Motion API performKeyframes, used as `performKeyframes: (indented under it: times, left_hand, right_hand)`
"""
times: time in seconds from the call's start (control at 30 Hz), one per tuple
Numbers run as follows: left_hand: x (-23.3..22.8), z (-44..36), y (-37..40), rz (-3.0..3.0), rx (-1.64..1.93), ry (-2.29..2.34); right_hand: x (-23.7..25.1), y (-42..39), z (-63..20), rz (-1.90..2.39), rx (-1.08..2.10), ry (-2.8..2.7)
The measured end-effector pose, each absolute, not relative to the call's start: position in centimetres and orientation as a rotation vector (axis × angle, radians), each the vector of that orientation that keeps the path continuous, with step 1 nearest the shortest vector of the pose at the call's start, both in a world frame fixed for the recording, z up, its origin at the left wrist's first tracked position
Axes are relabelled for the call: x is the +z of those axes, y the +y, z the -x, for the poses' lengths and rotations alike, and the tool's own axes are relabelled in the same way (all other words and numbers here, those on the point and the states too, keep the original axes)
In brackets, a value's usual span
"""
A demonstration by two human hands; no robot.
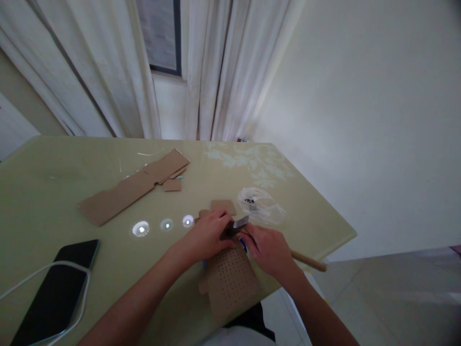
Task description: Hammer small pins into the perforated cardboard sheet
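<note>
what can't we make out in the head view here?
- Tool between left hand and right hand: only a grey metal tip shows; fingers hide the grip.
- Wooden handle: its near end is covered by the right hand.
- Perforated cardboard: top edge is under both hands.
- Plastic bag: contents too small and blurred.
- Phone: lower end cut off by the frame edge.

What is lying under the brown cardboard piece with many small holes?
The brown perforated cardboard piece lies on the pale green table, overhanging its edge. Anything beneath it is covered.
</note>
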State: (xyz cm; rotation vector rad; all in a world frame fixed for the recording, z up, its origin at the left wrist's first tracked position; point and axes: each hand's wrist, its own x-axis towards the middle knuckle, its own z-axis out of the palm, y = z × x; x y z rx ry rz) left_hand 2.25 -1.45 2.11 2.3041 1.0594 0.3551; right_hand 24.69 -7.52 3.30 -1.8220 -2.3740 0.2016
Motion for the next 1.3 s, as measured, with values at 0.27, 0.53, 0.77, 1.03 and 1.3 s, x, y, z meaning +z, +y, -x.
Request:
performKeyframes:
  times: [0.27, 0.53, 0.77, 1.03, 1.3]
  left_hand:
    - [3.2, -2.3, -2.4, -2.203, 0.574, 0.894]
    - [7.2, -2.8, -6.9, -2.319, 0.688, 0.376]
    - [6.7, -2.6, -9.1, -2.454, 0.653, 0.424]
    - [1.1, -1.5, -14.5, -2.14, 1.102, 0.897]
    - [-8.1, 0.7, -17.1, -1.549, 1.565, 1.649]
  right_hand:
    - [3.9, -9.9, -25.8, 1.621, 0.202, -2.142]
    - [3.4, -16.8, -27.3, 1.492, 0.47, -2.112]
    - [3.7, -18.9, -27.4, 1.542, 0.839, -2.048]
    - [0.4, -20.2, -29.1, 1.466, 0.43, -1.955]
    - [0.4, -9.6, -25.5, 1.829, 0.258, -1.705]
